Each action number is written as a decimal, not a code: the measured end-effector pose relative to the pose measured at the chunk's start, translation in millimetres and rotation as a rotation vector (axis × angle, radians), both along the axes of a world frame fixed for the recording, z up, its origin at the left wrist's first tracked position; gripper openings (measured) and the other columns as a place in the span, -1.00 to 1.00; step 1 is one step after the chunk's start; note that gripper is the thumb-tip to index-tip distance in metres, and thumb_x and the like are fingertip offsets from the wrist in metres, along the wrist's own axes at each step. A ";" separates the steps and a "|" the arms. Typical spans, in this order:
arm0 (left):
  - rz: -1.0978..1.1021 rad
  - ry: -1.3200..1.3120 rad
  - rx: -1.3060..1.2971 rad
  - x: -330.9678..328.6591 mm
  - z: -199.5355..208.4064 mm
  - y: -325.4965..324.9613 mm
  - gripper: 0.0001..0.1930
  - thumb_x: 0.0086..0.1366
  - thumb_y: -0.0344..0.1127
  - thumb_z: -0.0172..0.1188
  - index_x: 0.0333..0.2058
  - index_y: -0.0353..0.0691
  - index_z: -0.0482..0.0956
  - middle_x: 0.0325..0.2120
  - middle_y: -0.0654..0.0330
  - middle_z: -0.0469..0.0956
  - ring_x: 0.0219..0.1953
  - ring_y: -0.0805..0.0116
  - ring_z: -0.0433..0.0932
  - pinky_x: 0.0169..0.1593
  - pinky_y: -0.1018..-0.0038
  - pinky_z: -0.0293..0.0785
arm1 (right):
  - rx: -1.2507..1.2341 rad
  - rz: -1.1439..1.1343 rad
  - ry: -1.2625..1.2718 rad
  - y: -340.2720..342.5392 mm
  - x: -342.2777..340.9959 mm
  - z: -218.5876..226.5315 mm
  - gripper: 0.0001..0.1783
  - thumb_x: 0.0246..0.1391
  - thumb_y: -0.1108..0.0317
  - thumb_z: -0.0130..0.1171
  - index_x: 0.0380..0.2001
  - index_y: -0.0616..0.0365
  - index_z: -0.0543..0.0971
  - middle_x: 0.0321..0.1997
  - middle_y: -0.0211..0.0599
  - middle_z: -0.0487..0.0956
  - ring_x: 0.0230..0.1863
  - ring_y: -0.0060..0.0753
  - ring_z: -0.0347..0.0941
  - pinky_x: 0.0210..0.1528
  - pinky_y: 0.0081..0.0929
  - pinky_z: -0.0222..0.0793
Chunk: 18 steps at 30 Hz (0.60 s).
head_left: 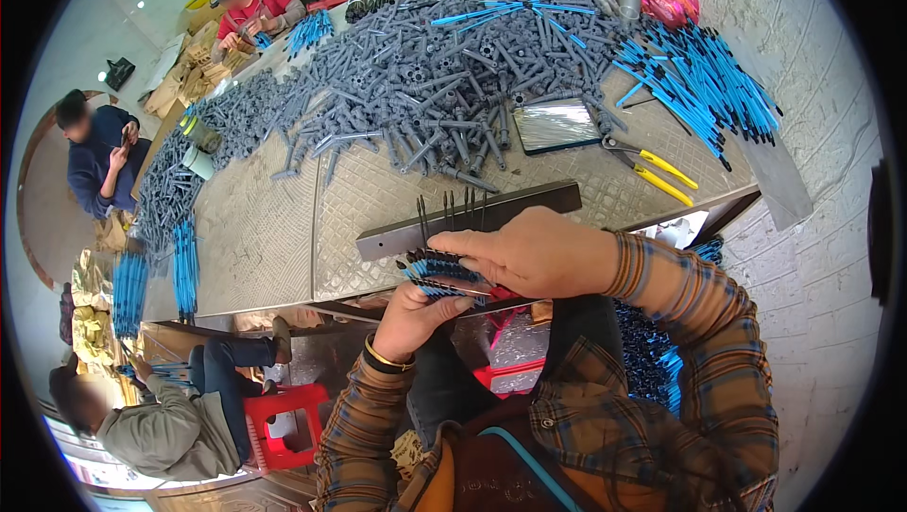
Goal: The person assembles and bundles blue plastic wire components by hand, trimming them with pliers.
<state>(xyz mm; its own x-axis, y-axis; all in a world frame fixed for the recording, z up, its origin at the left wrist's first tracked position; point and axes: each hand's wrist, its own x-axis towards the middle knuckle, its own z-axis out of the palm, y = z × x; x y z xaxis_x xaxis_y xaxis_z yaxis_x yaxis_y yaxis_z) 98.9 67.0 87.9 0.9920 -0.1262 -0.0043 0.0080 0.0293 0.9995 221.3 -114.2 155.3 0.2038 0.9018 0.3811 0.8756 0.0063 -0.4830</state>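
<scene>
Low at the table's near edge, my left hand (408, 319) is closed round a bundle of thin blue rods with black ends (439, 271). My right hand (540, 252) reaches over from the right, its fingers closed against the top of the same bundle and covering part of it. Just beyond the hands lies a dark flat metal bar (385, 243). Several thin black spikes (422, 213) stick up in front of that bar; I cannot tell what they are fixed to.
A large heap of grey plastic tubular parts (416, 87) covers the far table. At right lie yellow-handled pliers (661, 177), a film-wrapped tray (556, 125) and a pile of blue rods (704, 82). Co-workers sit at left, one near a red stool (285, 418).
</scene>
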 end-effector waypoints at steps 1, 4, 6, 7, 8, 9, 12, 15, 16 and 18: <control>0.007 0.000 -0.001 -1.1 0.0 0.4 -0.79 0.16 -0.51 0.11 -0.19 -0.28 0.53 -0.27 0.30 0.53 -0.20 0.54 0.42 -0.08 0.58 0.34 | 0.001 0.001 0.001 0.0 -1.3 -0.5 -0.59 0.10 0.24 -0.02 0.06 -0.13 0.36 -0.67 -0.13 0.42 -0.66 -0.08 0.38 -0.66 -0.27 0.22; 0.014 -0.008 0.006 -1.7 -0.9 0.9 -0.79 0.16 -0.51 0.12 -0.20 -0.28 0.53 -0.27 0.31 0.53 -0.21 0.55 0.42 -0.09 0.58 0.34 | -0.011 -0.010 0.135 -0.8 -3.6 -1.0 -0.58 0.10 0.25 -0.02 0.07 -0.14 0.34 -0.67 -0.15 0.42 -0.66 -0.09 0.38 -0.67 -0.27 0.21; 0.011 -0.027 0.020 -0.1 -1.4 0.3 -0.79 0.16 -0.51 0.13 -0.20 -0.28 0.53 -0.28 0.32 0.53 -0.22 0.56 0.42 -0.09 0.58 0.34 | -0.014 -0.002 0.091 0.3 -1.8 -2.0 -0.58 0.10 0.25 -0.02 0.07 -0.14 0.34 -0.67 -0.15 0.42 -0.66 -0.09 0.38 -0.67 -0.27 0.21; 0.011 -0.027 0.021 0.5 -0.5 -0.5 -0.79 0.16 -0.51 0.13 -0.20 -0.28 0.53 -0.28 0.32 0.53 -0.22 0.56 0.42 -0.09 0.58 0.34 | -0.017 0.005 0.047 1.1 -0.3 -2.5 -0.58 0.10 0.25 -0.03 0.07 -0.13 0.33 -0.67 -0.16 0.42 -0.66 -0.09 0.39 -0.66 -0.28 0.22; 0.000 -0.037 0.025 0.9 1.3 -1.5 -0.79 0.16 -0.51 0.13 -0.20 -0.29 0.53 -0.28 0.32 0.53 -0.22 0.55 0.43 -0.09 0.57 0.34 | -0.020 0.013 0.003 1.7 0.8 -2.4 -0.58 0.10 0.25 -0.03 0.07 -0.13 0.33 -0.67 -0.16 0.42 -0.65 -0.08 0.39 -0.66 -0.28 0.23; -0.010 -0.047 0.029 1.2 3.2 -2.5 -0.79 0.15 -0.51 0.13 -0.20 -0.30 0.53 -0.28 0.32 0.53 -0.22 0.55 0.43 -0.10 0.57 0.34 | -0.020 0.012 0.002 1.6 1.1 -0.3 -0.58 0.10 0.25 -0.03 0.07 -0.13 0.33 -0.67 -0.16 0.42 -0.65 -0.08 0.39 -0.66 -0.28 0.23; -0.027 -0.035 0.035 0.5 0.8 0.1 -0.79 0.16 -0.51 0.13 -0.20 -0.31 0.52 -0.28 0.30 0.53 -0.21 0.54 0.43 -0.09 0.57 0.35 | -0.060 -0.005 -0.132 0.9 -0.1 8.5 -0.59 0.09 0.24 -0.02 0.05 -0.11 0.35 -0.67 -0.18 0.42 -0.66 -0.08 0.39 -0.67 -0.28 0.24; -0.041 0.005 0.038 0.1 -1.5 2.4 -0.80 0.16 -0.51 0.12 -0.20 -0.33 0.52 -0.27 0.27 0.54 -0.19 0.52 0.44 -0.09 0.56 0.35 | -0.054 -0.007 -0.099 2.9 -1.4 8.0 -0.61 0.09 0.23 -0.02 0.02 -0.09 0.38 -0.63 -0.17 0.44 -0.62 -0.08 0.41 -0.62 -0.29 0.28; -0.040 0.006 0.019 0.2 0.0 0.9 -0.80 0.16 -0.51 0.12 -0.20 -0.33 0.52 -0.26 0.26 0.54 -0.19 0.51 0.44 -0.08 0.56 0.35 | -0.052 -0.008 -0.082 3.1 -1.5 7.4 -0.63 0.09 0.23 -0.02 0.01 -0.07 0.39 -0.61 -0.16 0.45 -0.60 -0.08 0.41 -0.60 -0.29 0.30; -0.037 0.011 -0.018 0.7 2.4 -1.0 -0.80 0.16 -0.52 0.11 -0.21 -0.34 0.52 -0.25 0.23 0.54 -0.18 0.50 0.45 -0.07 0.56 0.35 | -0.032 0.034 -0.028 6.1 6.0 0.8 -0.63 0.08 0.22 -0.01 -0.01 -0.06 0.40 -0.56 -0.16 0.47 -0.56 -0.09 0.42 -0.55 -0.30 0.31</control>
<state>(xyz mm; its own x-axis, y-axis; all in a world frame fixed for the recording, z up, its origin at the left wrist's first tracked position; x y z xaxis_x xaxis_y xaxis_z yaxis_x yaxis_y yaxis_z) 99.6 66.0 90.3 0.9866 -0.1625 -0.0121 0.0199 0.0465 0.9987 227.3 -108.1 156.0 0.1621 0.9199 0.3571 0.8884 0.0215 -0.4586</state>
